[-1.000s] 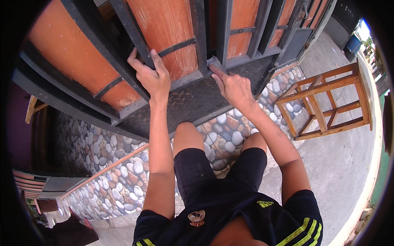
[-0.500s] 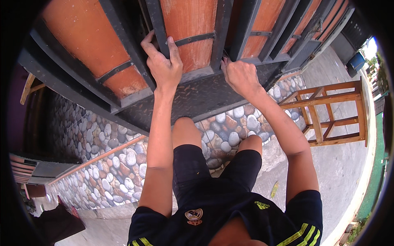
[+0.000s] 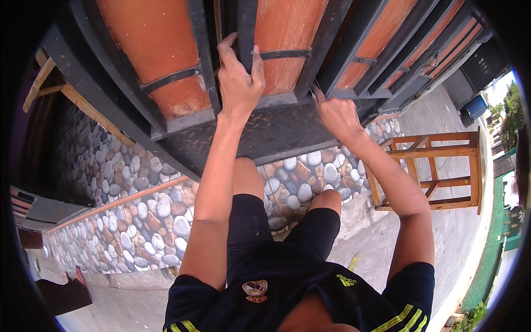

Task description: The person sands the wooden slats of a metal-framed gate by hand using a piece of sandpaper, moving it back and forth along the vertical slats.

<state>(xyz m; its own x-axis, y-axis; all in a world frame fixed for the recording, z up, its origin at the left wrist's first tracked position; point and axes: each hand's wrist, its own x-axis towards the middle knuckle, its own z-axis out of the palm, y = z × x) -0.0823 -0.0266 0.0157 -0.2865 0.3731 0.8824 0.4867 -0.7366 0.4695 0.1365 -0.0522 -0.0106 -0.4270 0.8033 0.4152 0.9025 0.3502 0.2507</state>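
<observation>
My left hand (image 3: 239, 80) is wrapped round a dark vertical metal bar (image 3: 246, 22) of a gate with orange wood-grained panels (image 3: 282, 74), thumb on its right side, fingers on its left. My right hand (image 3: 337, 115) is closed on a thin tool (image 3: 315, 91), probably a brush, that reaches into the narrow gap between dark bars lower right of my left hand; most of it is hidden. Below both hands runs a dark textured metal plate (image 3: 276, 127). My bent knees are just under it.
Pebble-patterned surfaces (image 3: 141, 218) border the gate below and to the left, with grey concrete (image 3: 376, 243) beside me. A wooden stool frame (image 3: 445, 152) stands at my right, a blue bin (image 3: 470, 110) farther back. Wooden pieces (image 3: 44, 83) show at upper left.
The gate and both hands sit further right in the picture as the view shifted. The tool in my right hand is deeper in the gap and less visible. My left hand still grips the bar.
</observation>
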